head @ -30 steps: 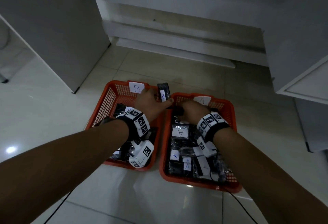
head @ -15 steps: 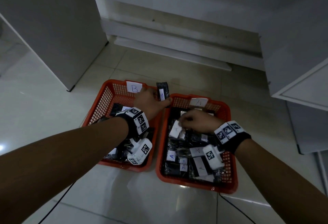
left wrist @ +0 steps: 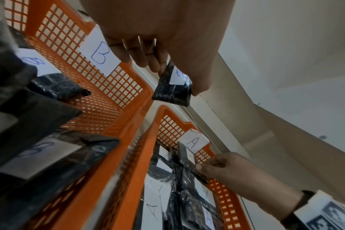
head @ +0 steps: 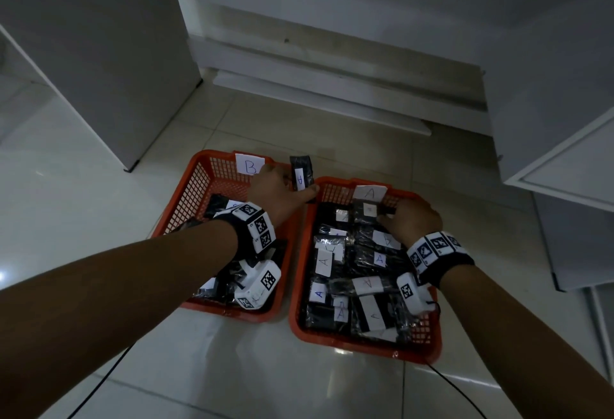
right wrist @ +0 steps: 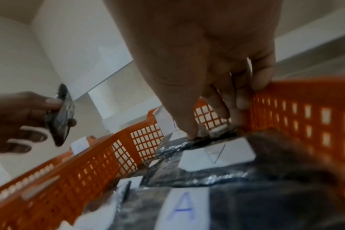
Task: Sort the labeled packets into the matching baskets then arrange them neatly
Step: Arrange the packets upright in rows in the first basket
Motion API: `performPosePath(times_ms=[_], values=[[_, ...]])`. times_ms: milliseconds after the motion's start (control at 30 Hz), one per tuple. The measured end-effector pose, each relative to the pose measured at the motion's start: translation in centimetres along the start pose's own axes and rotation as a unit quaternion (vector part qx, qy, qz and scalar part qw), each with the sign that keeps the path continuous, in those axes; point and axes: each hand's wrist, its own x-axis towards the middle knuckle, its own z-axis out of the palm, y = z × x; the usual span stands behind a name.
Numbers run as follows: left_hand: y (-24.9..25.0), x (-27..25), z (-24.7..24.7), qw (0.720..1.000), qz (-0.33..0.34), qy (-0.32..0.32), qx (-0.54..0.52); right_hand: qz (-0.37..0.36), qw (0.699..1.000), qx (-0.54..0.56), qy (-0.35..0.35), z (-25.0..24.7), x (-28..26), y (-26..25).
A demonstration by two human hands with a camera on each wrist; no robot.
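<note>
We see two orange baskets side by side on the pale tiled floor (head: 166, 369), their inner walls touching or very nearly so. The left basket (head: 196, 192) carries a paper tag marked B (head: 250, 166) on its far rim, and the right basket (head: 428, 339) carries a tag marked A (head: 369, 193) on its far rim.

Our left hand (head: 277, 191) is raised over the far right corner of the left basket, just beside the B tag. Its thumb and fingers pinch a small black packet (head: 301, 174) with a white label, holding it upright above the rims, clear of both baskets. In the head view the letter on that label looks like an A turned round; in the left wrist view the thumb hides most of it, so we cannot read it for certain.

Our right hand (head: 415, 221) is down inside the right basket at its far end, below the A tag. Its fingertips are curled onto the edge of another black packet (head: 372, 211) that lies against the far wall, gripping it by that edge.

The right basket is full of black plastic-wrapped packets with white labels, most reading A, lying flat and overlapping at mixed angles. The left basket holds more black packets near its front; the left wrist view shows B on two of them (left wrist: 36, 62).

White cabinets (head: 99, 53) stand beyond the baskets.
</note>
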Motion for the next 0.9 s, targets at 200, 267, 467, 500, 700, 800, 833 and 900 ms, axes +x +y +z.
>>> performPosePath(times_ms=[200, 267, 467, 500, 700, 800, 833, 900], values=[[0.8, -0.5, -0.2, 1.000, 0.002, -0.003, 0.002, 0.057, 0.997, 0.050, -0.005, -0.3, 0.2, -0.5], [0.9, -0.6, -0.3, 1.000, 0.004, -0.007, 0.002, 0.063, 0.997, 0.055, -0.007, -0.3, 0.2, -1.0], [1.1, -0.3, -0.1, 1.000, -0.009, -0.002, 0.010, 0.071, 0.996, 0.047, -0.002, -0.1, 0.2, -2.1], [1.2, -0.4, -0.2, 1.000, -0.008, -0.002, 0.009, 0.067, 0.997, 0.045, 0.001, -0.1, 0.2, -2.3], [1.1, -0.5, -0.3, 1.000, -0.005, -0.003, 0.009, 0.094, 0.988, 0.110, -0.057, 0.6, 1.7, -3.2], [1.2, -0.4, -0.3, 1.000, -0.011, 0.002, 0.008, 0.102, 0.980, 0.146, -0.090, -0.5, 2.2, -3.6], [1.3, -0.4, -0.4, 1.000, -0.011, 0.001, 0.009, 0.103, 0.977, 0.160, -0.096, -0.7, 2.5, -3.7], [1.3, -0.3, -0.5, 1.000, -0.011, 0.004, 0.009, 0.091, 0.968, 0.211, -0.099, -0.5, 2.7, -4.3]])
